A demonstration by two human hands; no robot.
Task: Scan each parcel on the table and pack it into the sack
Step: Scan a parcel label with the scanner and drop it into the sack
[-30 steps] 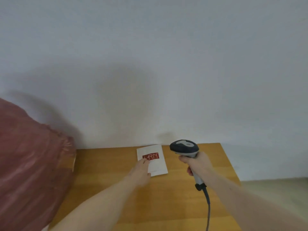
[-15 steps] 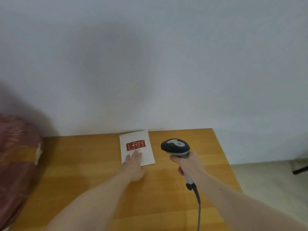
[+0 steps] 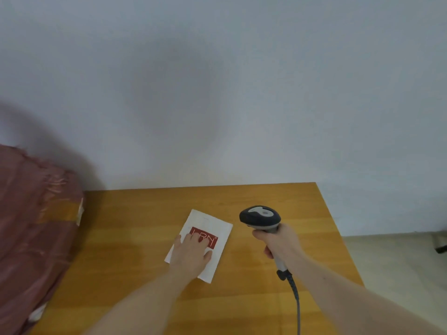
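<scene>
A flat white parcel [image 3: 212, 226] with a red logo patch lies on the wooden table [image 3: 302, 213], turned at a slant. My left hand [image 3: 192, 252] rests flat on it, fingers spread over the logo and the near left part. My right hand [image 3: 278, 243] grips the handle of a grey and black barcode scanner [image 3: 260, 217], held upright just right of the parcel with its head facing away from me. The dark red sack [image 3: 31, 226] bulges at the table's left end, with a band of brown tape across it.
The scanner's cable [image 3: 296, 301] runs down toward me along my right forearm. A plain wall stands right behind the table. The table's right edge drops to a pale floor [image 3: 399, 262], where a dark object shows at the frame's right edge.
My left hand slid the parcel toward me and turned it clockwise, and now covers more of it. The scanner stays beside it. The view shifted, bringing more of the sack into sight.
</scene>
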